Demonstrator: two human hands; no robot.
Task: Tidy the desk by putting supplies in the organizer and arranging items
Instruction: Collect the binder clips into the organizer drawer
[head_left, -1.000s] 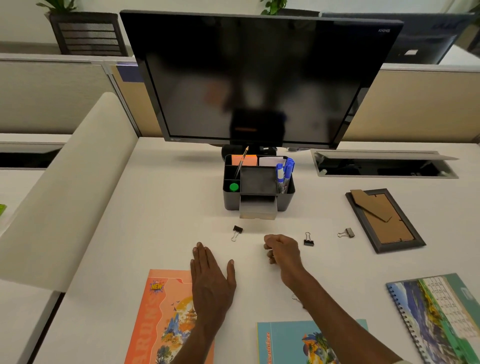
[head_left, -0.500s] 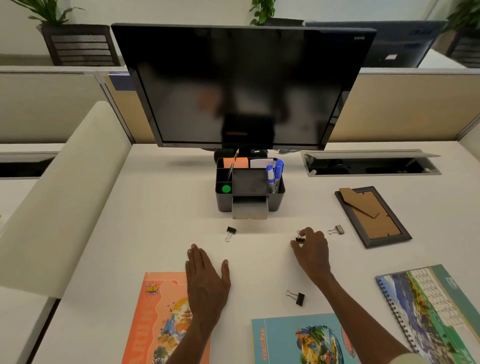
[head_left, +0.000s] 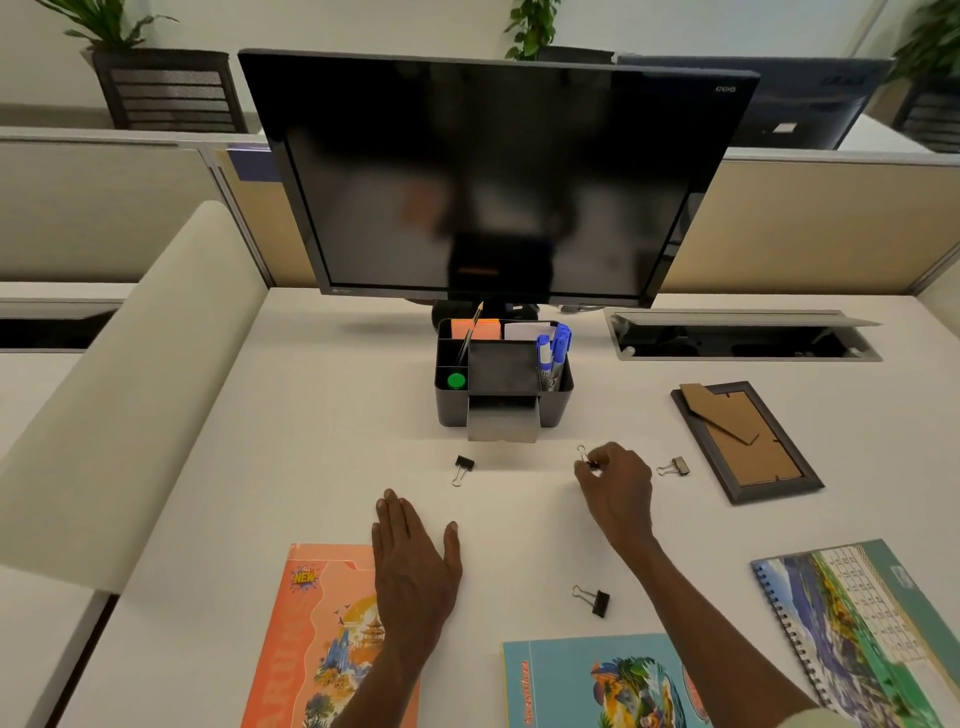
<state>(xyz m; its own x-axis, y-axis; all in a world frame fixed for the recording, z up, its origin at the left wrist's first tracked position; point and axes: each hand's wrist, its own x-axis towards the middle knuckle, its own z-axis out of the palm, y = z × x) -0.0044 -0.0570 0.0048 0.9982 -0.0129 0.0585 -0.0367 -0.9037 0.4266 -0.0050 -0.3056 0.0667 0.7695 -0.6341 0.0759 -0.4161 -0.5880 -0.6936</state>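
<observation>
White desk (head_left: 311, 415) in a partitioned office, monitor (head_left: 493, 176) behind the organizer (head_left: 504, 379) — four binder clips here. Right hand (head_left: 618, 483) pinches one clip (head_left: 583, 454) before the organizer — left hand (head_left: 413, 561) flat, fingers straight.

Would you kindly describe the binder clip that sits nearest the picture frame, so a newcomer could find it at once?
Start at the black desk organizer under the monitor, then look right to the picture frame lying face down. Just left of the frame lies the binder clip. Unlike the black clips, its body looks greyish, and no hand touches it.
</observation>
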